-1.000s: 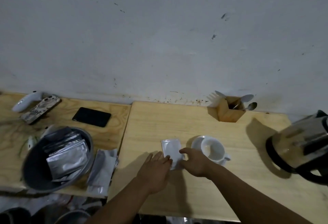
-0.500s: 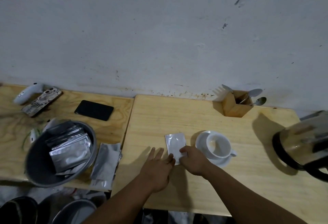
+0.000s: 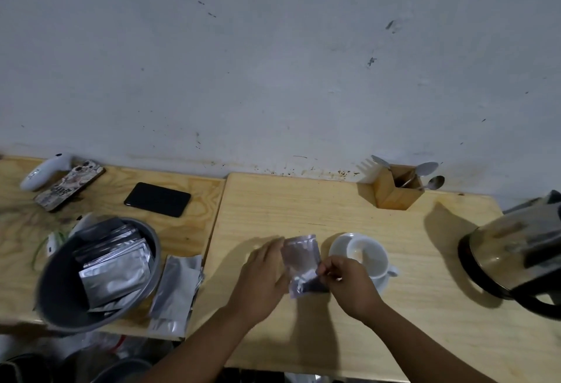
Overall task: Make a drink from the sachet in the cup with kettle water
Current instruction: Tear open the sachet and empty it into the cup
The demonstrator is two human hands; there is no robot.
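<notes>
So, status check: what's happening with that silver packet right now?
Right hand pinches the sachet at its lower corner; left hand, fingers straight, steadies its edge. Sachet beside the cup, kettle untouched at right. Nothing in the way.

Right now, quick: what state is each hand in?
Left hand: open, straight fingers against the left edge of the sachet.
Right hand: closed, pinching the sachet at its lower right corner.
</notes>
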